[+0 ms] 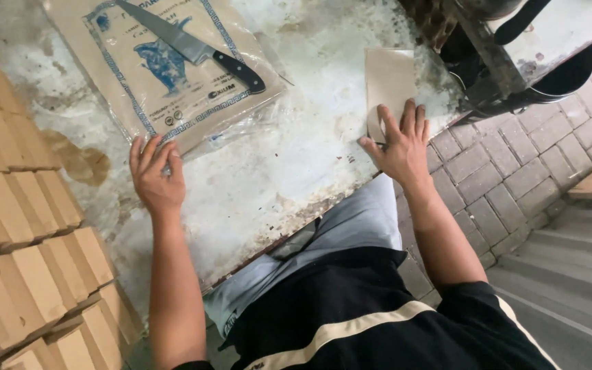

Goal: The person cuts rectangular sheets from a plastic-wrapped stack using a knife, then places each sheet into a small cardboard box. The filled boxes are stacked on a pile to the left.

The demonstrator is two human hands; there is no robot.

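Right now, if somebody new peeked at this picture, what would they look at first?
Probably the big kitchen knife with a black handle, lying on a plastic-wrapped packet printed with a blue animal, at the top of the worn white table. Next come the two hands: the left hand touches the packet's near edge, and the right hand presses on a beige sheet near the table's right edge. Stacks of tan boxes fill the left side.
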